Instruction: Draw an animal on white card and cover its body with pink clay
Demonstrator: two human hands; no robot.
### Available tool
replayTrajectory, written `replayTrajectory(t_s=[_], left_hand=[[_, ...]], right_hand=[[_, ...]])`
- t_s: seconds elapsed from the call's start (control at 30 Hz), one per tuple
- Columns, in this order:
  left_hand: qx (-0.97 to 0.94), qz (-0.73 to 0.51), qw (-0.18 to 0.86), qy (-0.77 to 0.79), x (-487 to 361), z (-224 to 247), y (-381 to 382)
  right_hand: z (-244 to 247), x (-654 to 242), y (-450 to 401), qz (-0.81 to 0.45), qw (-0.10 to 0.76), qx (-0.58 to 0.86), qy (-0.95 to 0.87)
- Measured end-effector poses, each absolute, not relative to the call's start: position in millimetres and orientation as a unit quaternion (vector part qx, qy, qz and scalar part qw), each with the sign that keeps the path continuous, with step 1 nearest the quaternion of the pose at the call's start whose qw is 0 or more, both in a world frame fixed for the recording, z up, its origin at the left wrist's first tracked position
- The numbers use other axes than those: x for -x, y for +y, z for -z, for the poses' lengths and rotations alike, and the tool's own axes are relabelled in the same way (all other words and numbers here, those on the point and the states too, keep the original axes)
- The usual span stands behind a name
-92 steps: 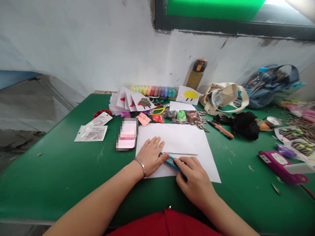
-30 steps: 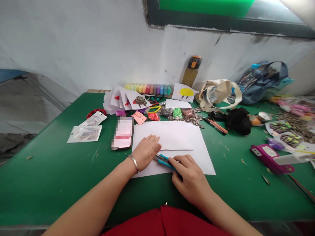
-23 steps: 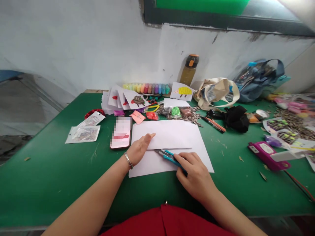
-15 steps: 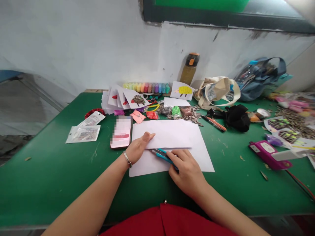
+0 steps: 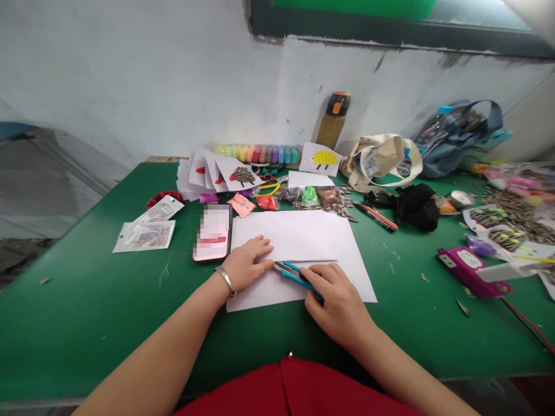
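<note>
Right hand (image 5: 336, 294) grips cutter (image 5: 297, 276); left hand (image 5: 249, 263) flattened.

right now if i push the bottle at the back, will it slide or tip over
The bottle looks tall and narrow, so a push near its dark cap would probably tip it. Its rounded body might roll once down. The wall close behind could catch a backward tip.

Green table (image 5: 130, 323) by a pale wall (image 5: 143, 75), dark marks on the wall, dark frame (image 5: 390, 36) up high with bright green (image 5: 355, 7) inside, white light at top right.
</note>
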State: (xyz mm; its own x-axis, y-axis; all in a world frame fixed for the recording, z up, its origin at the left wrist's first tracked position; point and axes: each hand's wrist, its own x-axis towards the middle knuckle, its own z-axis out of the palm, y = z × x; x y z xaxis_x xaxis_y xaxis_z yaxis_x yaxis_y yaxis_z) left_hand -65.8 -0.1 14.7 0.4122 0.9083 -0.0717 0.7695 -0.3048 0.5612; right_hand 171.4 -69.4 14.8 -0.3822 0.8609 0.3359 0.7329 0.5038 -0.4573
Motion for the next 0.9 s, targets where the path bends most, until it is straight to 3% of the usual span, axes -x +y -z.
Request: replayTrajectory(t_s=[0.27,0.9], left_hand=[[-0.833,-0.124,0.202,0.5,64,-12,-1],[-0.756,-0.2,0.275,0.56,66,-30,2]], right_hand=[[-11,-201,-84,-0.118,0.268,0.505,-0.812],[-24,-200,-85,-0.099,0.321,0.506,-0.794]])
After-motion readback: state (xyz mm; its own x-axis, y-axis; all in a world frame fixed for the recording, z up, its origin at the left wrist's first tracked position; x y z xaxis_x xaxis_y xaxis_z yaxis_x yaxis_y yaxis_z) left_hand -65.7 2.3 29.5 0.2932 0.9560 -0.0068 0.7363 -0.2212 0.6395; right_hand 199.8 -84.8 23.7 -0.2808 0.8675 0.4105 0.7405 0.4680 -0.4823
